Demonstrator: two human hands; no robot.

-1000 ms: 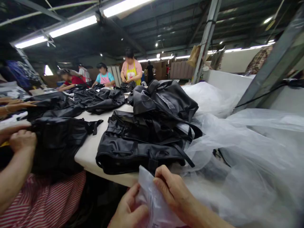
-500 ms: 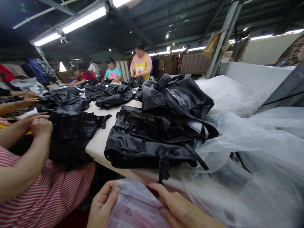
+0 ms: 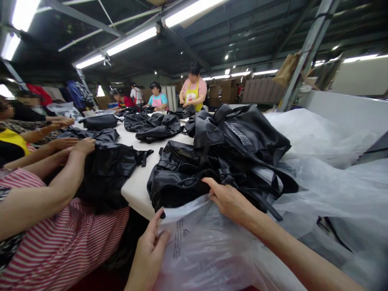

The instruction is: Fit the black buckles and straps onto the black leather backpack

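Plastic bag (image 3: 206, 250) stretched wide: left hand (image 3: 150, 252) pinching one edge, right hand (image 3: 232, 200) clamped on the other, forefinger against the backpack (image 3: 178, 192); film's cloudy, creased, printed.

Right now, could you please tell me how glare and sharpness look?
Head view: the ceiling tubes glare white against a dark roof; head view: the top black bag shows soft sheen, and the print on the plastic bag is too soft to read; head view: the plastic sheeting blurs toward the lower-right corner.
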